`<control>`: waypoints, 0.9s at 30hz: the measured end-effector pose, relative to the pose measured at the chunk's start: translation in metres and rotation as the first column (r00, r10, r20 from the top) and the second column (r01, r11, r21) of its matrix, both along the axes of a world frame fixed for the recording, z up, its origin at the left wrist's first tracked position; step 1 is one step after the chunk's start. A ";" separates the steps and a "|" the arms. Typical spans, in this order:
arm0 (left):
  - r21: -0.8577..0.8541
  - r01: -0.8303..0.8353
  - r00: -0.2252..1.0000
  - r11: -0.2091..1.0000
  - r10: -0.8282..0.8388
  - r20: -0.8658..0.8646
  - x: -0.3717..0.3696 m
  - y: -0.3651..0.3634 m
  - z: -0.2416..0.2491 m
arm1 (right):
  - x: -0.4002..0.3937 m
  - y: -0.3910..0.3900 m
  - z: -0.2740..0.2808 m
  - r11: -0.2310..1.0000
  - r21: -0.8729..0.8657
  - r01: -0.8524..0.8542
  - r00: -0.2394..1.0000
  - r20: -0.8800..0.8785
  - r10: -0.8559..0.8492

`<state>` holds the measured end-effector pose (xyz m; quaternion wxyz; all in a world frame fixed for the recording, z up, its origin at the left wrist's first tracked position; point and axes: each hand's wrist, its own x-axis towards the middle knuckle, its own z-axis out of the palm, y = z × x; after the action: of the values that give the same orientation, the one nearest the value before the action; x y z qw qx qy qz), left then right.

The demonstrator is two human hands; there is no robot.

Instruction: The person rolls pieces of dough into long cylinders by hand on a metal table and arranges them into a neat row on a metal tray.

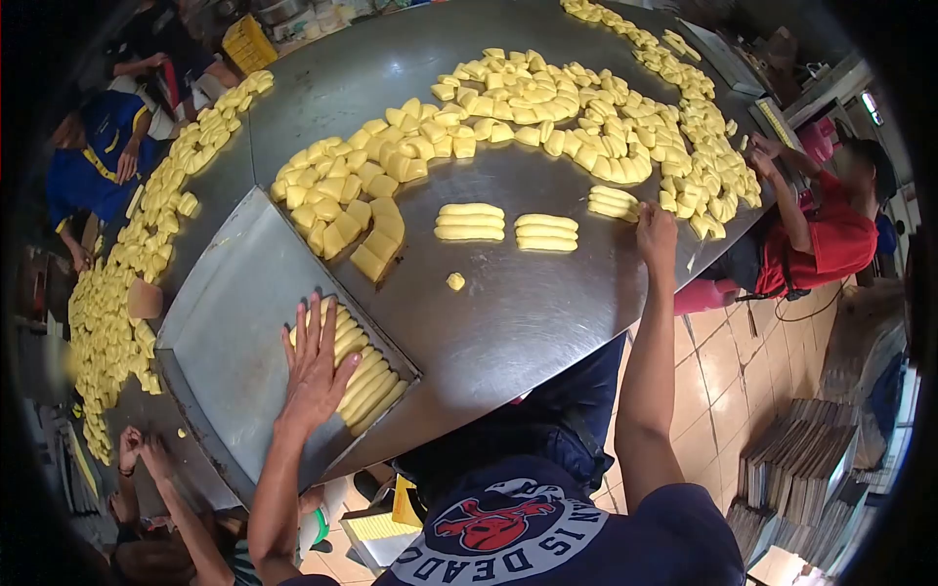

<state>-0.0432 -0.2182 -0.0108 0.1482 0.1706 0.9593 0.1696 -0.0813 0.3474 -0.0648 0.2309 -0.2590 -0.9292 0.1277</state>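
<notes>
Nearest the camera is the wearer's dark navy shirt (625,537), printed with a pale ring around a red emblem (493,523). In the ring, the words "IS" and "DEAD" can be read in capitals; folds hide or distort the rest.

Ahead is a broad metal table (489,356). At its near left edge sits a shallow metal tray (220,293), with a row of long yellow dough rolls (371,391) packed side by side along its right end. The wearer's left hand (318,371) lies palm down over these rolls, fingers spread and released, thumb pointing right.

The right hand (657,234) reaches forward with its fingers curled, at the end of a small group of rolls (613,202). Whether the fingers grasp a roll cannot be told. To the left of that group are 2 more groups, a middle set (547,232) and a left set (469,222). A small dough lump (455,281) lies apart, nearer the wearer.

Beyond, cut dough pieces (528,98) curve across the table, and another long heap (117,313) lines the left side. A person in red (831,234) works at the right; a person in blue (98,156) is at the left.
</notes>
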 end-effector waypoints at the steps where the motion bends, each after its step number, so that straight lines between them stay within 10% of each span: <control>1: 0.000 -0.012 1.000 1.000 0.012 0.000 0.000 0.000 0.004 | -0.003 0.000 0.003 1.000 0.000 -0.012 1.000 0.000 0.012; 4: 0.000 -0.063 0.997 0.998 0.062 0.036 0.000 -0.004 0.016 | -0.015 0.002 0.006 0.880 -0.474 0.029 0.999 -0.022 -0.045; 13: 0.291 -0.216 0.966 0.932 0.247 -0.074 0.017 -0.028 0.031 | -0.025 0.013 0.004 0.989 -0.045 -0.139 0.977 -0.167 0.130; 20: 0.700 -0.348 0.915 0.623 0.390 0.109 0.004 -0.048 0.038 | -0.032 -0.115 0.126 0.909 -0.258 -0.328 0.945 -0.073 0.320; 27: 0.837 -0.548 0.787 0.000 0.339 0.515 -0.007 -0.015 0.059 | -0.047 -0.277 0.162 0.238 -0.648 -0.723 0.563 -0.353 0.747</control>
<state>-0.0507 -0.2332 0.0482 0.0219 -0.1032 0.6080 0.7869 -0.1282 0.0705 0.0969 0.0037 0.1354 -0.8039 0.5791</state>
